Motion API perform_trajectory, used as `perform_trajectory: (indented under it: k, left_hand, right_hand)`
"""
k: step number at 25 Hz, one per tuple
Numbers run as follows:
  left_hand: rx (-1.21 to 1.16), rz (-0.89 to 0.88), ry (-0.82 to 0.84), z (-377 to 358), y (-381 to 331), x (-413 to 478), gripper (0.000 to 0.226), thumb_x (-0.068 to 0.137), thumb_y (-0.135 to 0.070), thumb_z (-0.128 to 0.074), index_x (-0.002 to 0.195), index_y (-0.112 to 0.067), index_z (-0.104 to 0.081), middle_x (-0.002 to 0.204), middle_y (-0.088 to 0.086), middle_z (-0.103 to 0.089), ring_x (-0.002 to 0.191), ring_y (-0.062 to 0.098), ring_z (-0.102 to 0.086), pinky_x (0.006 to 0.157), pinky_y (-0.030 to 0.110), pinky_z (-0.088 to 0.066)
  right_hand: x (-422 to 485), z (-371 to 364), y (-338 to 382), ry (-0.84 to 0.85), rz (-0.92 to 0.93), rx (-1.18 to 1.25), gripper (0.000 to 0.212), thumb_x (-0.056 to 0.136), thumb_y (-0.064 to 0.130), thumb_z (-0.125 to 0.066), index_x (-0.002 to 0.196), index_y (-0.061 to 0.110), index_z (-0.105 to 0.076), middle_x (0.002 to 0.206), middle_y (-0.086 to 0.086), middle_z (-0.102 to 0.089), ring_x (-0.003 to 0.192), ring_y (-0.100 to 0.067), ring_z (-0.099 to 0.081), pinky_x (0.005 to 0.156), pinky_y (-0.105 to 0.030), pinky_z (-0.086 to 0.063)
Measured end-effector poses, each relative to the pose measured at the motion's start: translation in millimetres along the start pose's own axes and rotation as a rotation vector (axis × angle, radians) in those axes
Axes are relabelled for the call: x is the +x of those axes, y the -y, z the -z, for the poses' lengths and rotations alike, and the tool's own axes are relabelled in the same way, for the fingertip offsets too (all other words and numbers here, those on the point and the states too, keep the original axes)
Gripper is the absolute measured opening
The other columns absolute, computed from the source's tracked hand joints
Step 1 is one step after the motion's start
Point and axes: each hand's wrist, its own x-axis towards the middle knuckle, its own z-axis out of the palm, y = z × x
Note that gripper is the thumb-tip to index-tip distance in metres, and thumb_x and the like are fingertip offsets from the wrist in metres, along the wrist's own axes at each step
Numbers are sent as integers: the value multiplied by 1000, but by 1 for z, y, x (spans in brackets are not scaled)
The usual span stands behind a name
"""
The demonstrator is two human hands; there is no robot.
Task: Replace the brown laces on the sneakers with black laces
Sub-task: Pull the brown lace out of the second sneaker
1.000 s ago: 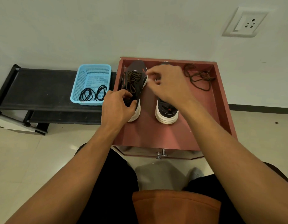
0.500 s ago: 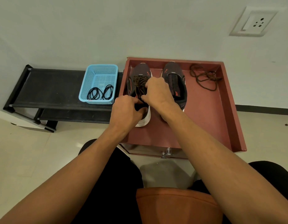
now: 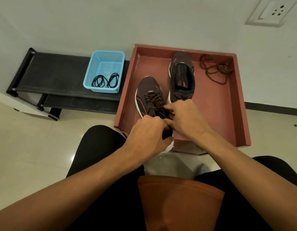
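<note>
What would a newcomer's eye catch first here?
Both hands meet on the laced sneaker at the front of the red tray: left hand grips its heel, right hand pinches its brown laces. Behind stands the unlaced sneaker, a loose brown lace beside it; black laces lie in the blue basket.
</note>
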Motion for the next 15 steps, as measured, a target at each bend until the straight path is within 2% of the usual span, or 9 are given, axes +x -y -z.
perform_trajectory:
  k: [2, 5, 9, 12, 15]
  left_hand:
    - [-7, -24, 16, -2, -5, -9, 32, 89, -53, -68, 112, -32, -77, 89, -6, -76, 87, 18, -70, 68, 26, -45]
    - [-41, -29, 27, 0, -7, -13, 34, 89, -57, -69, 112, -33, -77, 90, -7, -76, 88, 17, -69, 68, 24, -42]
    - [-168, -64, 22, 10, 7, -8, 34, 88, -63, -68, 103, -35, -80, 85, -13, -78, 79, 3, -70, 72, 25, -58]
    - [-242, -40, -67, 27, 33, 3, 20, 91, -49, -74, 100, -32, -82, 87, -16, -78, 78, -5, -68, 76, 17, -56]
    - [-260, 56, -196, 32, 55, 10, 10, 87, -40, -82, 90, -30, -80, 77, -18, -73, 70, -6, -67, 74, 20, -58]
  right_hand:
    - [-13, -1, -1, 17, -27, 7, 17, 86, 33, -81, 101, 26, -76, 78, 1, -67, 76, -24, -65, 55, -23, -37]
    - [-20, -2, -1, 23, -60, 32, 26, 88, 33, -80, 114, 29, -76, 83, -1, -72, 78, -22, -67, 64, -28, -49]
    - [-17, 1, -2, 14, -60, 39, 42, 88, 39, -82, 128, 31, -73, 100, 0, -76, 91, -19, -73, 76, -28, -57]
    - [-16, 10, -6, -62, -41, 140, 39, 85, 42, -84, 122, 33, -75, 96, 9, -78, 84, -7, -74, 82, -33, -63]
    - [-13, 16, -4, -152, -3, 230, 31, 85, 42, -84, 114, 31, -78, 88, 16, -77, 78, 3, -71, 82, -21, -60]
